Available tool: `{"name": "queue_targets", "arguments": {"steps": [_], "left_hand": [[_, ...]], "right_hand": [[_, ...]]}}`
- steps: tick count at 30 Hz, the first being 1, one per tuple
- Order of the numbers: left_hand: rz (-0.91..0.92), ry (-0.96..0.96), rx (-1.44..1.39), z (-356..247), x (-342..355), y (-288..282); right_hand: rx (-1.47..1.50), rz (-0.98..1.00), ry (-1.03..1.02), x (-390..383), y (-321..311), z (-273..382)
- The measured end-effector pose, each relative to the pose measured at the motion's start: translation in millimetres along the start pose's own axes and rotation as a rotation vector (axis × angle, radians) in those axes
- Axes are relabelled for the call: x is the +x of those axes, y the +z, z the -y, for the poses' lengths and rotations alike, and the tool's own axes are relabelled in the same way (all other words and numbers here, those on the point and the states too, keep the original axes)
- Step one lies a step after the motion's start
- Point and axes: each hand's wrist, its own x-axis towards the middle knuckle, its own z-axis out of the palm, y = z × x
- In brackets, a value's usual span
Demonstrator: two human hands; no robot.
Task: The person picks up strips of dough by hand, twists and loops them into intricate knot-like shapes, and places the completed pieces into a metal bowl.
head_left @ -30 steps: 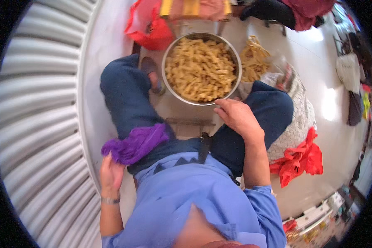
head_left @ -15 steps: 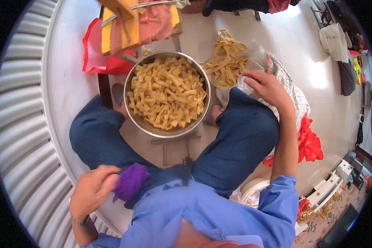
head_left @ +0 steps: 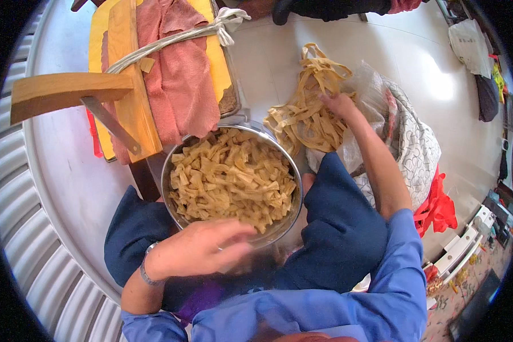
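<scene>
My left hand [head_left: 208, 246], slightly blurred, is over the near rim of a round steel bowl [head_left: 166, 195]. Its fingers reach to the right, thumb apart, with nothing visible in them. The bowl holds many short cut tan pieces [head_left: 231, 179]. Farther right, my right hand [head_left: 342, 108] reaches into a heap of long, flat tan strips [head_left: 282, 122] and its fingers close on some of them. The fingertips are partly hidden among the strips. Below my left wrist, a purple cloth [head_left: 202, 301] lies on my lap.
A yellow board [head_left: 216, 48] with pink cloth [head_left: 174, 80], a wooden frame [head_left: 74, 94] and a metal blade [head_left: 111, 125] stands at the far left. Clear plastic [head_left: 367, 85] and a patterned white cloth [head_left: 410, 125] lie beside the strips. A radiator [head_left: 17, 199] lines the left.
My right hand has moved from above my knee into the strips. My left hand has left the purple cloth's side for the bowl's near rim. The view has shifted, showing more of the board.
</scene>
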Motion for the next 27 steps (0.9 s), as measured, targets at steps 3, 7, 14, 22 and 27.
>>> {"name": "queue_targets", "arguments": {"steps": [3,7,14,22,27], "left_hand": [[0.008,-0.09,-0.092,6,-2,-4],[-0.055,-0.107,-0.242,14,-3,-2],[-0.132,-0.064,-0.236,21,-13,13],[-0.237,0.012,-0.199,37,-29,21],[-0.536,0.293,-0.005,8,-32,18]], "right_hand": [[0.064,-0.203,-0.194,7,41,-14],[0.039,-0.268,-0.217,21,46,-26],[1.104,-0.241,-0.425,-58,-7,27],[1.632,0.106,-0.588,-205,-85,124],[1.536,0.307,-0.817,-303,-91,187]]}}
